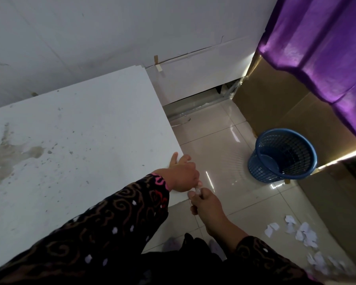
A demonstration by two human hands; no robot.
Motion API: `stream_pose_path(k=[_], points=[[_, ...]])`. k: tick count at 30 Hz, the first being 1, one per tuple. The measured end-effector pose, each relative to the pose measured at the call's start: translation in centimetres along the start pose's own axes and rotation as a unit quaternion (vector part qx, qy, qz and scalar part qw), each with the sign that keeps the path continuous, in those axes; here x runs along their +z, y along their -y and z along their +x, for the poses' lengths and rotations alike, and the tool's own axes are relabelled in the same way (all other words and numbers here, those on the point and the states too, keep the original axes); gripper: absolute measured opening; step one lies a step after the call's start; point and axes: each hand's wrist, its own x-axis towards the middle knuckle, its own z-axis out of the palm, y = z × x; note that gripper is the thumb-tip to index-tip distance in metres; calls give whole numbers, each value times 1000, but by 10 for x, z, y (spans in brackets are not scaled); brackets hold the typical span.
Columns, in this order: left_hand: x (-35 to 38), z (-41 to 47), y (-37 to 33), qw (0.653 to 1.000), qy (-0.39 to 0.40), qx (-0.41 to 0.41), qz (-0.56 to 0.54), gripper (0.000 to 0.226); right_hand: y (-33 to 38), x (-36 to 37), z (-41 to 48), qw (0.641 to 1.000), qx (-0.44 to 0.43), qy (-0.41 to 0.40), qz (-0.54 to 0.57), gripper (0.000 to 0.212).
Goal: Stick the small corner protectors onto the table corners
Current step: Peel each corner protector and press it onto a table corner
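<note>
White wall (111, 27), glossy tiled floor (214, 145), purple curtain (327, 48), blue mesh wastebasket (261, 165), paper scraps (304, 235)

Dim, cool indoor light. Daylight enters at far right, through and beneath the curtain (321, 50), leaving bright streaks and glare on the glossy floor (212, 149). Wide-angle distortion curves the edges. The near sleeve (103, 233) is dark and soft.

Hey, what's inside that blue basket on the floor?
Inside the blue basket, only mesh wall and solid bottom show, no clear contents. Its near wall covers part of the bottom, so scraps could hide there.
</note>
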Motion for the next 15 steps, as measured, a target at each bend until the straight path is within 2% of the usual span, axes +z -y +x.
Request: stream_pose_path(k=[2,6,11,15], points=[[0,0,0,1000,5,-1,3,36,1,-4,-2,998,8,32,50,22],[-1,0,0,1000,4,0,10,35,11,-7,-3,984,55,53,164,41],[-2,-1,0,1000,-4,2,15,34,15,-4,-7,975,62,50,207,38],[-2,-1,0,1000,-4,2,20,33,18,-14,-5,973,87,92,192,37]])
